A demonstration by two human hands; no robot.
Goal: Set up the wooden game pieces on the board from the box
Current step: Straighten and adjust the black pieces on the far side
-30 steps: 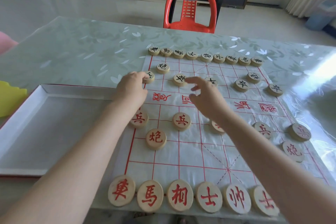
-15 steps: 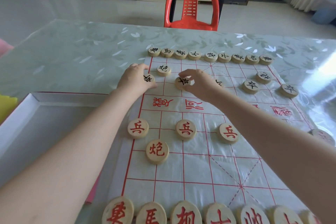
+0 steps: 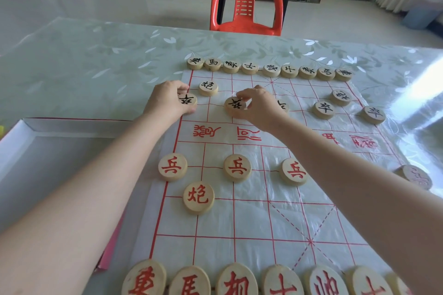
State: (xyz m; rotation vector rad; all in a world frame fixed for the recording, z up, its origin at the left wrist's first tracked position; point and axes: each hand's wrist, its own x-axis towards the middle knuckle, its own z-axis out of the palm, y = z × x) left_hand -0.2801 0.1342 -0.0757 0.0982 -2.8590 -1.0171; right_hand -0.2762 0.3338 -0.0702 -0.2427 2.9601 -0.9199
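A thin plastic board (image 3: 259, 218) with red grid lines lies on the table, covered with round wooden pieces. My left hand (image 3: 165, 100) pinches a black-lettered piece (image 3: 188, 100) at the board's far left edge. My right hand (image 3: 259, 108) pinches a second black-lettered piece (image 3: 235, 105) two columns to the right. Several black-lettered pieces (image 3: 271, 70) line the far edge. Red-lettered pieces (image 3: 237, 167) sit in the near half, and a row of them (image 3: 236, 281) runs along the near edge. The white box (image 3: 26, 141) on the left looks empty.
The table wears a glossy leaf-patterned cover (image 3: 100, 67). A red plastic chair (image 3: 247, 2) stands behind the far edge. A pink sheet edge (image 3: 110, 246) pokes out beside the box. Glare washes over the board's right side, where a piece (image 3: 416, 176) lies.
Both hands reached further up the board and closed their fingers on the two black-lettered pieces. The camera leaned forward, so the near row sits lower in view.
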